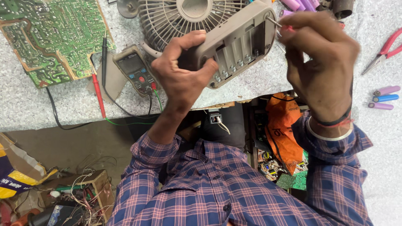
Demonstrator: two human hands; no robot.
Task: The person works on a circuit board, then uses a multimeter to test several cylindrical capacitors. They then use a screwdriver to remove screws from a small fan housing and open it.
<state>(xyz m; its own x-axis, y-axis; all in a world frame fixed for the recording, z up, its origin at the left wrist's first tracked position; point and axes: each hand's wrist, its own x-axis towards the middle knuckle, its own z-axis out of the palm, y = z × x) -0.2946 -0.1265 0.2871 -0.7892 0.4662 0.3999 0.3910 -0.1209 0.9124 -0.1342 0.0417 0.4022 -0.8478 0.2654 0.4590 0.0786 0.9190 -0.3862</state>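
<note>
A grey table fan (197, 16) lies on the speckled bench with its base (240, 44) turned up, showing an open battery bay with spring contacts. My left hand (182, 69) grips the near end of that base. My right hand (320, 56) holds a small red-handled screwdriver (279, 25) whose metal tip touches the base's upper right corner.
A green circuit board (52, 37) lies at the far left. A multimeter (136, 71) with red and black probes sits beside it. Red pliers (383, 50) and several cylindrical battery cells (385, 97) lie at the right. An orange bag (282, 129) and scrap boards sit below the bench edge.
</note>
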